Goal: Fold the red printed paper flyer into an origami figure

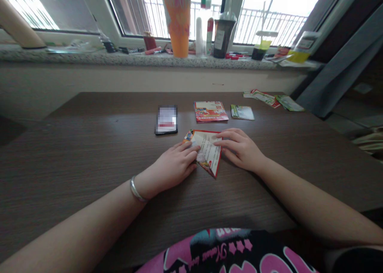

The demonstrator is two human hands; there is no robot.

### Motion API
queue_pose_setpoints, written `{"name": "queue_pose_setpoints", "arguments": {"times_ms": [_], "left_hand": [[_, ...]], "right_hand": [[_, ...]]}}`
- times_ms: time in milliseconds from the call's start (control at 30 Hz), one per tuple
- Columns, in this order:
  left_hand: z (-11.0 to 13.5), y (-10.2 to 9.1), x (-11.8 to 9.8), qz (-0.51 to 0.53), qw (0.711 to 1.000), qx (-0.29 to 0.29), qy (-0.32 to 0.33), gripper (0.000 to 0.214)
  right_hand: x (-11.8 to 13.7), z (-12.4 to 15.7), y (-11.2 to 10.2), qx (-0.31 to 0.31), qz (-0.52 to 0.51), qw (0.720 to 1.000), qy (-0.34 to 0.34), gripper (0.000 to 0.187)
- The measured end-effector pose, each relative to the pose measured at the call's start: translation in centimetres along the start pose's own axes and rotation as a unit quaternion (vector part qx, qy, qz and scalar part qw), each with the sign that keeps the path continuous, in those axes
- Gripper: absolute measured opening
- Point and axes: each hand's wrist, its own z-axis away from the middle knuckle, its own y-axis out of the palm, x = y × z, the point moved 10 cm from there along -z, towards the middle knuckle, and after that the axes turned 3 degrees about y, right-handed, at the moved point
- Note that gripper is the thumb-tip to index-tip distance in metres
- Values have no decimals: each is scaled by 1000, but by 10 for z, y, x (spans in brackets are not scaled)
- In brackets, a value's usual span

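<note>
A folded printed paper (206, 149) with a red border lies on the dark wooden table (89, 157), one corner pointing down toward me. On its left side rests my left hand (175, 163), palm down, with the fingers stretched out and a silver bangle at the wrist. From the right, my right hand (243, 150) reaches in with its fingers extended onto the paper's right edge. Both hands look open, pressing the sheet rather than gripping it. The fingers cover parts of the left and right edges.
Beyond the paper lie a phone-like device (166, 120) with a blurred screen, a red printed stack (210, 111) and a smaller green-white stack (242, 112). Loose leaflets (266, 98) sit at the back right. Cups and bottles line the granite windowsill (119, 59).
</note>
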Motion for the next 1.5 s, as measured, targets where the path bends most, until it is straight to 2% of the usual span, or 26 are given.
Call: {"name": "queue_pose_setpoints", "arguments": {"times_ms": [233,367,433,533,667,867,967,1100,1200,1367,1500], "left_hand": [[0,0,6,62,998,4,-22,23],[-1,-1,6,90,996,-20,3,20],[-1,-3,5,77,996,-39,17,19],[-2,-7,10,33,997,-66,3,21],[-3,-7,8,35,998,-42,3,24],[-1,0,-1,29,999,4,35,46],[-2,0,0,19,999,2,27,46],[-6,-7,-2,30,999,-16,31,28],[-8,-9,-6,54,997,-14,49,26],[-5,-6,-8,71,996,9,57,35],[1,3,-8,63,995,49,58,52]], "right_hand": [[14,-1,12,54,-26,996,-62,30],[17,-1,18,81,-39,993,-76,36],[18,-1,18,81,-35,992,-85,32],[18,0,20,80,-28,992,-95,23],[18,1,25,97,-33,990,-100,19],[21,0,28,117,-52,987,-97,20],[21,0,30,125,-59,987,-87,21],[14,2,33,143,-59,987,-43,24],[5,3,37,157,-63,986,5,25],[-20,7,45,166,-130,968,135,19],[-44,13,48,151,-150,946,245,22]]}}
